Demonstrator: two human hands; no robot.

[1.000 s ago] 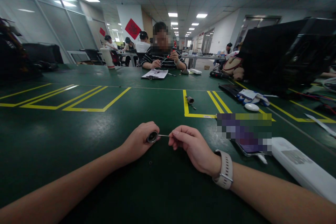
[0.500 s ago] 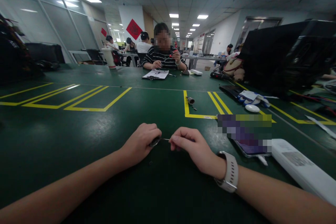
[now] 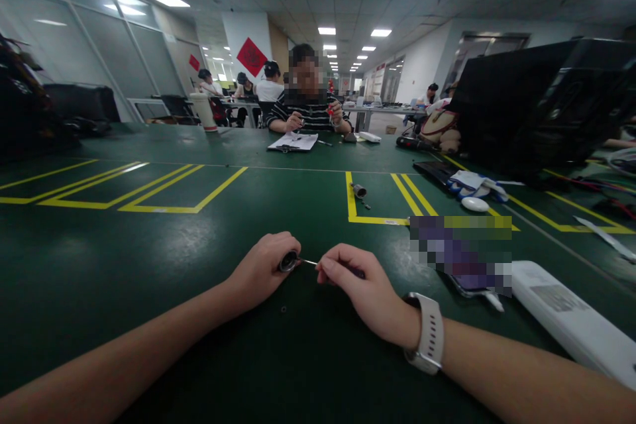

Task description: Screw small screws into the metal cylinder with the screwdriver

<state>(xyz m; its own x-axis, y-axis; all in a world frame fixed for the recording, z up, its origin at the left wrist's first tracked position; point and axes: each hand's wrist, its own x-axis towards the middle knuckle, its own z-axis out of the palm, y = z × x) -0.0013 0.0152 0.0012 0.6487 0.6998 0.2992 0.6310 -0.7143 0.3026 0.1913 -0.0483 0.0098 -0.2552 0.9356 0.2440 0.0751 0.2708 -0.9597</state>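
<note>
A green table (image 3: 173,238) spreads on every side of the metal tube (image 3: 287,262), the round piece in the left hand (image 3: 265,268). Far to the tube's right, toward the back, stands a big black box (image 3: 536,96). Straight beyond the tube, across the table, sits a person in a striped top (image 3: 314,120). Well to the tube's right lies a long white bar (image 3: 576,318), and a phone (image 3: 457,270), partly blurred out, lies between bar and tube.

The right hand (image 3: 360,281) is near the tube on its right — thumb and fingertips pressed together, pinching a thin tool (image 3: 309,262). A pale watch (image 3: 428,334) sits on that wrist. The left hand is at the tube's left, its fingers curled round it, with the tube's open end toward the wearer. A white cup (image 3: 203,112) stands far beyond the tube, to its left.

Beyond the tube and somewhat right, a second metal piece (image 3: 358,191) lies by a corner of yellow tape (image 3: 350,207). The tool's shaft runs to the tube's right side, by the left thumb — I can't tell whether its tip goes inside. A tiny ring (image 3: 283,309) lies near the tube, on the wearer's side.
</note>
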